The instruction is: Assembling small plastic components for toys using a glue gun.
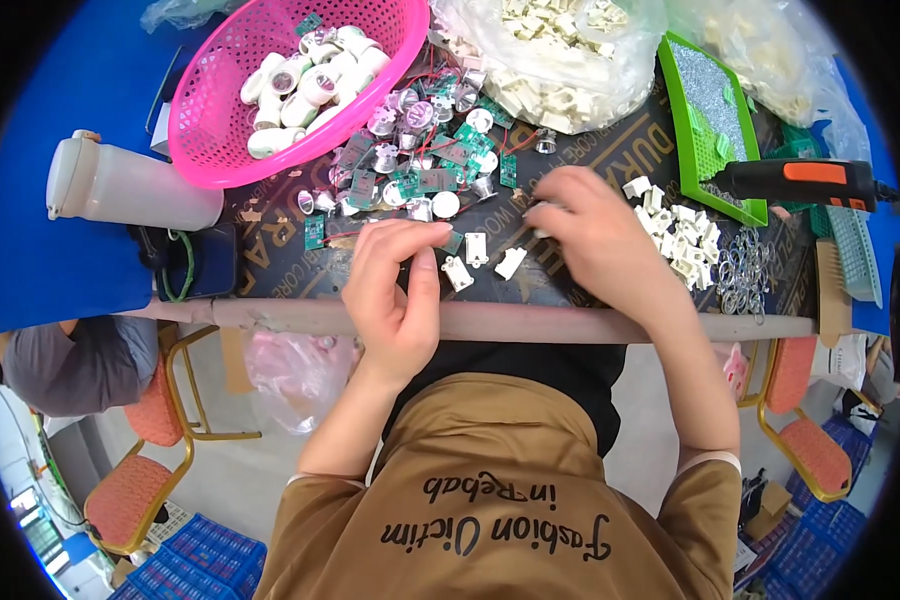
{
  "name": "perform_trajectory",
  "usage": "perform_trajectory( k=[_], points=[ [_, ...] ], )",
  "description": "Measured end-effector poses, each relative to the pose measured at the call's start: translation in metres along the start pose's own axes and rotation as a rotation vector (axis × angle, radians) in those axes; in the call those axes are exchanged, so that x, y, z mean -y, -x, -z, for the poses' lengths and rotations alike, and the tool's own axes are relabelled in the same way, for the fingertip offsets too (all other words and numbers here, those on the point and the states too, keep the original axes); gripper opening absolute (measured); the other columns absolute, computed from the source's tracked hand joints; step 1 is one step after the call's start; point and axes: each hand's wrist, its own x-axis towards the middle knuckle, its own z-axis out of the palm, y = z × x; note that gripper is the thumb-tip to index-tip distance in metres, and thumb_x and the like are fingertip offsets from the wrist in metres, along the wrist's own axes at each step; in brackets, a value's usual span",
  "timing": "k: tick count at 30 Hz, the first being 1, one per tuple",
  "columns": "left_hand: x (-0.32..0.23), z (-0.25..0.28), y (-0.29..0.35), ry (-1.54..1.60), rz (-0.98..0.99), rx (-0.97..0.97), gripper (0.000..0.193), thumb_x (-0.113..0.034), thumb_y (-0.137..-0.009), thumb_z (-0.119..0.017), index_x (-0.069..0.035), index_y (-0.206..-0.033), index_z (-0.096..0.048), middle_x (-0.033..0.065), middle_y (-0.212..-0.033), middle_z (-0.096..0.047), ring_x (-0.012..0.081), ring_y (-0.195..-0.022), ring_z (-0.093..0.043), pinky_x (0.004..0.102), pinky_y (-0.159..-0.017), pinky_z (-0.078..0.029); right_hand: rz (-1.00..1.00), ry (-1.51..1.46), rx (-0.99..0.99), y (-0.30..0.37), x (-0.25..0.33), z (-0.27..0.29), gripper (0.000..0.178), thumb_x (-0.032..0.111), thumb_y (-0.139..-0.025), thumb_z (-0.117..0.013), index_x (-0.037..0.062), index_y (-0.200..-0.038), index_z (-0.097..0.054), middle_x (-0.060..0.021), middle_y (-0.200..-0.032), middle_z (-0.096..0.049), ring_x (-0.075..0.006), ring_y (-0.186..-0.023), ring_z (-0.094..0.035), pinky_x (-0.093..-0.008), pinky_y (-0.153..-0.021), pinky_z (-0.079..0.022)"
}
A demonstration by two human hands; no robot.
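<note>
My left hand [395,295] is half curled near the table's front edge, with thumb and index finger apart. A small green circuit board [454,242] lies at its index fingertip. Just right of that hand are three loose cream plastic housings: one [457,273] near the thumb, another [475,249] standing out behind it, and a third [511,263] toward my other hand. My right hand [595,235] hovers over the table with bent fingers, smeared by motion. Whether anything is in those fingers is hidden. Beside it spreads a pile of cream housings [682,240].
Green boards with red wires and silver reflector cups [420,150] form a heap behind. A pink basket [195,130] holds white oval units. Around stand a white bottle [135,185], bagged cream parts [570,85], a green tray [682,130], a black-orange tool [795,182] and metal rings [745,275].
</note>
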Motion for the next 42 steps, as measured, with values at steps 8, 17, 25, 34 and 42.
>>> perform_trajectory(
  k=[8,17,25,34,42],
  points=[
    [-0.003,-0.004,0.0,0.139,0.147,-0.049,0.02,0.006,-0.082,-0.052,0.001,-0.098,-0.061,0.0085,-0.084,-0.062,0.0191,-0.081,-0.055,0.029,-0.075,-0.043,0.014,-0.017,-0.059,-0.004,0.04,-0.002,0.026,0.004,-0.072,-0.059,0.0043,-0.098,-0.059,-0.0099,-0.104,-0.057,-0.029,-0.099,-0.055,-0.0394,-0.086,-0.043],
    [-0.003,0.0,0.002,0.091,0.113,-0.002,0.016,0.008,-0.081,-0.052,0.001,-0.092,-0.062,0.009,-0.085,-0.062,0.0196,-0.077,-0.055,0.0285,-0.071,-0.043,-0.121,0.191,-0.077,0.024,0.021,0.009,0.026,0.007,-0.069,-0.068,0.0069,-0.094,-0.06,-0.01,-0.106,-0.056,-0.0305,-0.106,-0.051,-0.0419,-0.092,-0.041],
    [-0.011,0.0,0.003,-0.003,0.1,0.076,0.021,0.01,-0.078,-0.052,0.0,-0.092,-0.063,0.0127,-0.087,-0.062,0.0218,-0.075,-0.06,0.0278,-0.066,-0.047,-0.269,0.391,0.099,-0.136,-0.06,0.063,0.029,0.015,-0.079,-0.055,0.0029,-0.105,-0.061,-0.0185,-0.101,-0.062,-0.0296,-0.105,-0.056,-0.0404,-0.083,-0.048],
    [-0.009,0.004,0.002,-0.044,0.063,0.074,0.021,0.011,-0.075,-0.052,-0.001,-0.088,-0.064,0.0124,-0.083,-0.062,0.0215,-0.071,-0.06,0.0275,-0.063,-0.047,-0.477,-0.032,0.074,-0.144,-0.103,0.013,0.04,0.022,-0.076,-0.06,0.0087,-0.113,-0.055,-0.0208,-0.119,-0.05,-0.0377,-0.101,-0.057,-0.0401,-0.086,-0.046],
    [-0.01,0.0,0.002,0.012,0.08,0.06,0.023,0.012,-0.076,-0.05,0.0,-0.088,-0.064,0.0114,-0.083,-0.062,0.0167,-0.067,-0.057,0.0242,-0.058,-0.045,-0.564,-0.51,-0.213,-0.135,-0.139,0.027,0.019,0.019,-0.083,-0.06,0.005,-0.094,-0.065,-0.0045,-0.076,-0.06,-0.0147,-0.063,-0.054,-0.0329,-0.06,-0.047]
  ],
)
